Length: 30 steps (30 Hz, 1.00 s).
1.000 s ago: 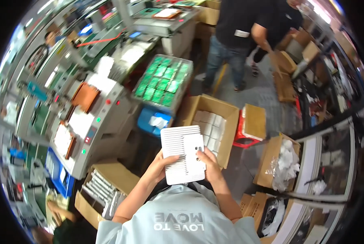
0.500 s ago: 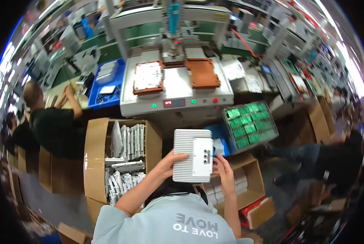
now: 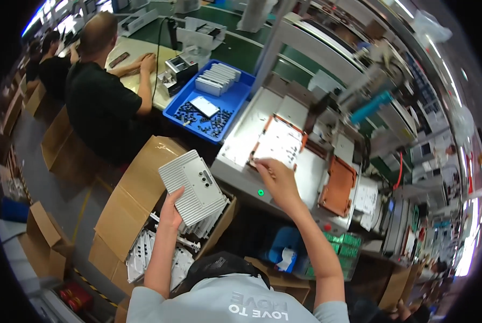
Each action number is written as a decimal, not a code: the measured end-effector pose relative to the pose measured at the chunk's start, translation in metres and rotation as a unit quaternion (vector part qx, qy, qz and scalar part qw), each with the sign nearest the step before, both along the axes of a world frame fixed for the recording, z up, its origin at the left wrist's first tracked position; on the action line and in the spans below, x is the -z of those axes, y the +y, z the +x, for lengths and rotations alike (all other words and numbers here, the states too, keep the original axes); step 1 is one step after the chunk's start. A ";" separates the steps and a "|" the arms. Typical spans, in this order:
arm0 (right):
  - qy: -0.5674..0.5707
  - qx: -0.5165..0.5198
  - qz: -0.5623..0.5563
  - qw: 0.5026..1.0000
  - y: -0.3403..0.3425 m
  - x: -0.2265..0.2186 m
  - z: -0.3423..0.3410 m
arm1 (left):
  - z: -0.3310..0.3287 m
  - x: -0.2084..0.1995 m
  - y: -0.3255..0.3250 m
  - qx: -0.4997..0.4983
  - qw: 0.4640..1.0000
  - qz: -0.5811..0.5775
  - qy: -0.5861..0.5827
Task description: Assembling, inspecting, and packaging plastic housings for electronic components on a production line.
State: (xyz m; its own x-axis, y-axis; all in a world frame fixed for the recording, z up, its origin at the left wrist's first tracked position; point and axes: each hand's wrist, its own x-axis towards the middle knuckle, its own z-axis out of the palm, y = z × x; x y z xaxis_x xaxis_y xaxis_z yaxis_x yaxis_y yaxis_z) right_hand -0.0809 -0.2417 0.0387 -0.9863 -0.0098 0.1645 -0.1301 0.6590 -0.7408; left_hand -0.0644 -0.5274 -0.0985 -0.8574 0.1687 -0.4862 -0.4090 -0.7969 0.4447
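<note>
My left hand [image 3: 172,211] grips a white ribbed metal casing [image 3: 198,188] by its lower left edge. The casing is tilted above an open cardboard box [image 3: 130,202] of white metal parts [image 3: 144,255]; its flat patch with small dark round ports faces up. At the machine, my right hand [image 3: 280,183] has its fingers curled together at the near corner of an orange-framed fixture [image 3: 304,141]. A white panel [image 3: 278,141] lies in that fixture. Whether the fingertips pinch something there is hidden.
A blue tray [image 3: 168,112] holds white casings [image 3: 218,78] and small black parts [image 3: 219,123]. Right of the panel sits a second orange fixture [image 3: 338,185]. A co-worker in black [image 3: 104,86] sits at the left bench. Green boards [image 3: 346,245] stand in a bin below the machine.
The view has swung left. The casing, held in both hands before, is now in my left hand alone, over the box. My right hand has let go of it and reached to the fixture.
</note>
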 end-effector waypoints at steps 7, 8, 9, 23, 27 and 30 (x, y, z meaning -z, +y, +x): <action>0.124 -0.105 0.336 0.928 -0.071 0.129 -0.237 | 0.000 0.006 -0.008 -0.082 0.994 -0.062 -0.034; 0.122 -0.109 0.333 0.929 -0.077 0.153 -0.258 | 0.006 0.008 -0.011 -0.097 0.992 -0.065 -0.043; 0.118 -0.110 0.390 0.906 -0.081 0.175 -0.278 | 0.010 0.011 -0.012 -0.112 0.990 -0.066 -0.050; 0.117 -0.079 0.273 0.952 -0.088 0.191 -0.336 | 0.050 0.012 -0.029 -0.175 0.975 -0.069 -0.121; 0.137 -0.081 -0.039 0.986 -0.047 0.094 -0.283 | 0.020 0.019 -0.014 -0.089 0.990 -0.061 -0.095; 0.022 -0.115 -0.188 0.975 -0.021 0.020 -0.203 | 0.001 0.008 -0.010 -0.023 0.994 -0.083 -0.070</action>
